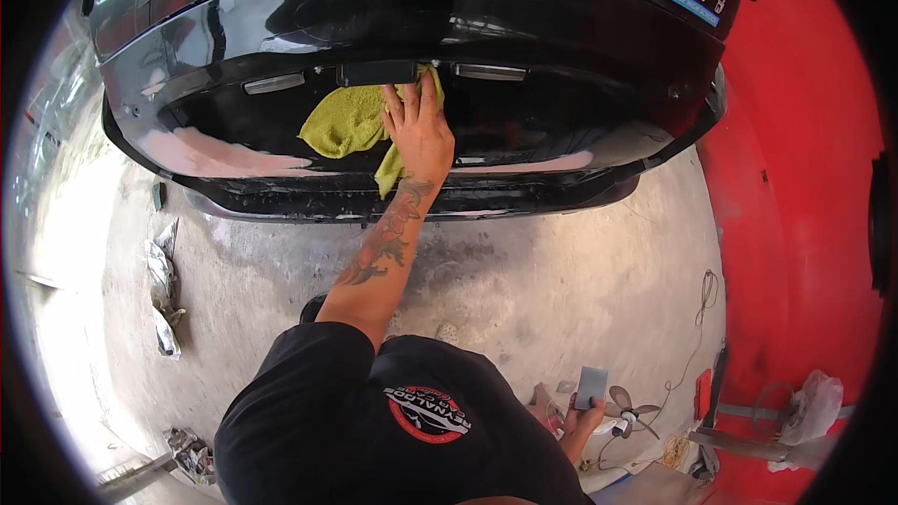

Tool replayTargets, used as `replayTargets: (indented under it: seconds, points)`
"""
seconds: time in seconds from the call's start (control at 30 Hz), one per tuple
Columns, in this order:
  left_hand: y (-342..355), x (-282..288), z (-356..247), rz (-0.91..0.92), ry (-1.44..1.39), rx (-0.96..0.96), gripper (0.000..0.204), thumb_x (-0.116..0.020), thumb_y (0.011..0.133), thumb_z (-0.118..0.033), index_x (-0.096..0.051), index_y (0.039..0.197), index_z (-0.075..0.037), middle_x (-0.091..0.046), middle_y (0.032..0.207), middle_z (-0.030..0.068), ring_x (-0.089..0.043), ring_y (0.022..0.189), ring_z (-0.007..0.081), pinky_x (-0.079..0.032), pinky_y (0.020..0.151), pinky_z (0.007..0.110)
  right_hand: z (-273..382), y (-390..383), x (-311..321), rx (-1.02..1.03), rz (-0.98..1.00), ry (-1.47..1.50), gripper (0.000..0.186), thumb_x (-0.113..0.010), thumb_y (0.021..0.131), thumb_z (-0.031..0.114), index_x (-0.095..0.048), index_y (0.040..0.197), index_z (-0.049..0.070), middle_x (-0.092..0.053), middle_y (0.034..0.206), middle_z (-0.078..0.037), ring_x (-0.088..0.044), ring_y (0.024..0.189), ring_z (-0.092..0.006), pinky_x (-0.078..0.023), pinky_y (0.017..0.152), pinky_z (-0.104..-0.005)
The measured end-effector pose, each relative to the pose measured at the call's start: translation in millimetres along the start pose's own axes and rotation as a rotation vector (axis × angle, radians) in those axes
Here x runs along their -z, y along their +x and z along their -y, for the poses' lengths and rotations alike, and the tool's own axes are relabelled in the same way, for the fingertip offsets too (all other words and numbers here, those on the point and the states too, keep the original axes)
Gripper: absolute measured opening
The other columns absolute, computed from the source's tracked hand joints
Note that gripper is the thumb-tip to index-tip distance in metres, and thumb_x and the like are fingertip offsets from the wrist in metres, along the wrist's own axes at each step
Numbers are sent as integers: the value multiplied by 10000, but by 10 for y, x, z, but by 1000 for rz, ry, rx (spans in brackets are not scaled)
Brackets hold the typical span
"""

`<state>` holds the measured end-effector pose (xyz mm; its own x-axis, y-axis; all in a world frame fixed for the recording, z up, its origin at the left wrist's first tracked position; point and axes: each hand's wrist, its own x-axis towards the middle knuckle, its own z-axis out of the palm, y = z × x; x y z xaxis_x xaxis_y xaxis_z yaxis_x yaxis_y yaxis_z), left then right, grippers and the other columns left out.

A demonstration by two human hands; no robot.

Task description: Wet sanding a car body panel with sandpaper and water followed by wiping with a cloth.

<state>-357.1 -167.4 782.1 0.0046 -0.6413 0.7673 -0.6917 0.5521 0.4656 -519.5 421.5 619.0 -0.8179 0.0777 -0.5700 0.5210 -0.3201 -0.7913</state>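
My left hand (414,136), on a tattooed forearm, is closed on a crumpled yellow-green cloth (341,119) against the black rear hatch (262,19) of a vehicle, just below a dark handle housing (374,73) between two small lamps. Part of the cloth hangs below my wrist. Pale pink, dull patches (220,154) show along the lower hatch. Down at the lower right, my right hand (580,425) grips a thin grey rectangular pad (591,386), held away from the hatch.
The black bumper (524,201) runs above a stained concrete floor (561,290). A large red surface (786,224) fills the right side. A bladed fan (629,416), a cord and a plastic bag (814,407) lie lower right. Crumpled sheets (164,290) lie at left.
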Motion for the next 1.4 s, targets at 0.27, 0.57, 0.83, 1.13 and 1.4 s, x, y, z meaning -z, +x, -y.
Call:
replayTargets:
  seconds: [0.27, 0.57, 0.83, 1.13, 1.4]
  points:
    - [-40, -213, -232, 37, -7, -119, 604, -612, 891, -75, -449, 1473, -76, -424, 1514, 189, -316, 1423, 471, -262, 1145, 595, 77, -134, -65, -26, 19, 57, 423, -474, 840, 102, -532, 1260, 92, -600, 1083, -112, -610, 871, -284, -524, 689, -395]
    - [-11, -445, -790, 178, -70, -415, 623, -643, 847, -54, -473, 1446, -80, -484, 1470, 132, -470, 1307, 399, -341, 1109, 571, -16, 3, 96, -22, 75, 124, 303, -472, 852, 96, -510, 1151, 70, -602, 1063, -125, -624, 856, -300, -519, 632, -435]
    - [119, -448, -1140, 90, -282, -504, 576, -596, 856, -26, -479, 1419, -4, -528, 1391, 237, -545, 1229, 427, -375, 1084, 563, -158, -211, 290, 35, 98, 198, 427, -481, 824, 92, -519, 1248, 57, -602, 1110, -119, -628, 965, -310, -533, 763, -445]
    - [-117, -870, -1229, 152, -152, -245, 641, -568, 925, -98, -311, 1492, 53, -340, 1500, 303, -324, 1392, 477, -220, 1172, 593, -218, 54, 227, 29, 82, 170, 566, -439, 792, 36, -479, 1356, 26, -599, 1221, -175, -614, 1110, -333, -532, 906, -435]
    - [63, -987, -1699, 280, -118, -697, 636, -552, 884, -48, -370, 1491, 0, -442, 1469, 200, -482, 1265, 417, -308, 1133, 581, -203, 11, 309, 79, 77, 258, 570, -447, 792, 40, -477, 1361, 27, -596, 1211, -169, -603, 1112, -329, -502, 965, -441]
